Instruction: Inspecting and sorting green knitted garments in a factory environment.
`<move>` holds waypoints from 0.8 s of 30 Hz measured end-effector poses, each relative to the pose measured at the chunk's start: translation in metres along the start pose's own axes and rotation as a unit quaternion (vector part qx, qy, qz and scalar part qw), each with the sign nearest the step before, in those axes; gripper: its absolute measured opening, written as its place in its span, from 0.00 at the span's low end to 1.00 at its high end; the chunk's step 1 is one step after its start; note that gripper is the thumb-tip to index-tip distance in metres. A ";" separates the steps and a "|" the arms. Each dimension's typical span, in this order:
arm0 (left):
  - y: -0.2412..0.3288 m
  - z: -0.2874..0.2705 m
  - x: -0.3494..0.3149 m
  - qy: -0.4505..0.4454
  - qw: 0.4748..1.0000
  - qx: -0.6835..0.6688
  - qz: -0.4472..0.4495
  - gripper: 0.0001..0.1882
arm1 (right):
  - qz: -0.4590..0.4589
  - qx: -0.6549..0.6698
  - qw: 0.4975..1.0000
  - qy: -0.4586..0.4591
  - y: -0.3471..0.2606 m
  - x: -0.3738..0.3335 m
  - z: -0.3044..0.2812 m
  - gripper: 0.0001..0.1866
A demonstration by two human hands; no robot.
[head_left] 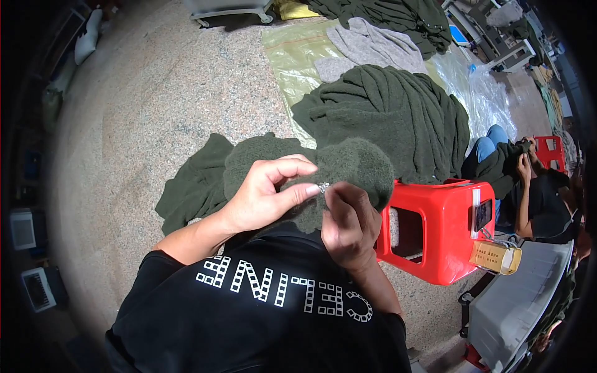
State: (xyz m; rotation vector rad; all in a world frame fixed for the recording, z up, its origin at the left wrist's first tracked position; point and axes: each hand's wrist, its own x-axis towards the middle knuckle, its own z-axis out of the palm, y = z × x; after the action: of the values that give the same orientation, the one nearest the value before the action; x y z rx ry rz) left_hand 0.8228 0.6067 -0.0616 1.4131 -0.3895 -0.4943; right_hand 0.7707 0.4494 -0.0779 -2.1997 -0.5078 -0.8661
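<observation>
Across my lap lies a dark green fuzzy knit garment, part of it spread out to the left. My left hand is closed on the knit, its thumb reaching to a small sparkling silvery piece on the cloth. Thumb and fingers bent together, my right hand pinches right beside that piece. Whatever sits between the right fingertips is too small or hidden to make out.
A red plastic stool at my right carries a phone and a yellow box. Ahead, dark green knits and a grey knit lie on plastic sheeting. Another person handles dark green cloth at far right, beyond a grey bin.
</observation>
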 end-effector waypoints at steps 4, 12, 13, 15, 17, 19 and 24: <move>0.004 -0.006 0.004 -0.035 0.977 0.171 0.124 0.07 | 0.012 -0.035 0.999 -0.001 -0.002 -0.002 0.002 0.11; 0.005 -0.018 0.012 -0.082 0.971 0.190 0.123 0.08 | 0.096 0.099 0.986 -0.095 0.006 0.006 -0.007 0.18; 0.006 -0.019 0.011 -0.089 0.971 0.186 0.124 0.08 | 0.127 0.151 0.972 -0.124 0.008 0.008 -0.009 0.19; 0.007 -0.021 0.009 -0.101 0.964 0.200 0.141 0.10 | 0.128 0.178 0.966 -0.140 0.011 0.013 -0.011 0.19; 0.007 -0.023 0.008 -0.114 0.958 0.217 0.149 0.11 | 0.133 0.197 0.959 -0.154 0.013 0.015 -0.010 0.19; 0.005 -0.023 0.006 -0.100 0.953 0.229 0.172 0.12 | 0.129 0.213 0.953 -0.171 0.014 0.016 -0.008 0.18; -0.005 -0.020 0.004 -0.060 0.951 0.226 0.204 0.12 | 0.114 0.211 0.959 -0.150 0.013 0.008 -0.003 0.17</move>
State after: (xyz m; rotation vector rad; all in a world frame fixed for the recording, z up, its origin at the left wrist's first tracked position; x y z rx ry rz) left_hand 0.8363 0.6206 -0.0687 1.6864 -0.9166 -0.1507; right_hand 0.7821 0.4394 -0.0770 -1.9457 -0.5128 -0.2680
